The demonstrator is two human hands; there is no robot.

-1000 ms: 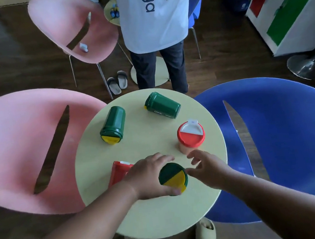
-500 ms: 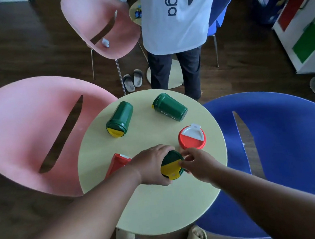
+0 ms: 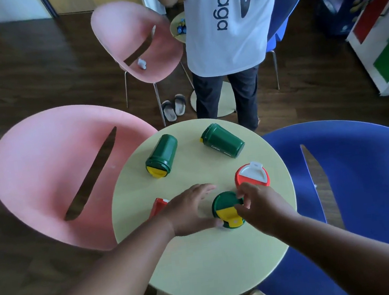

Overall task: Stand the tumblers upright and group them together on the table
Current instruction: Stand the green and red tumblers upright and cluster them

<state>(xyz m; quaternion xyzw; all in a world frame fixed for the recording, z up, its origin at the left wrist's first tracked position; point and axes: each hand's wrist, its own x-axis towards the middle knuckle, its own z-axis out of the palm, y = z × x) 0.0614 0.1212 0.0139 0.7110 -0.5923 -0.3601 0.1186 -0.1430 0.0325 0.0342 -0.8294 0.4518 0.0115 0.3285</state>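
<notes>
Since half a second ago the left hand (image 3: 192, 210) has let go of the green tumbler with the green-and-yellow lid (image 3: 226, 210), fingers now spread flat on the round table (image 3: 216, 268) just left of it. Right hand (image 3: 258, 204) pinches the lid's rim from the right. Upright red tumbler (image 3: 251, 175) stands just beyond the right hand, touching the green one. Two green tumblers (image 3: 162, 155) (image 3: 223, 141) lie on their sides beyond both hands; another red tumbler (image 3: 157, 205) lies partly hidden under the left wrist
</notes>
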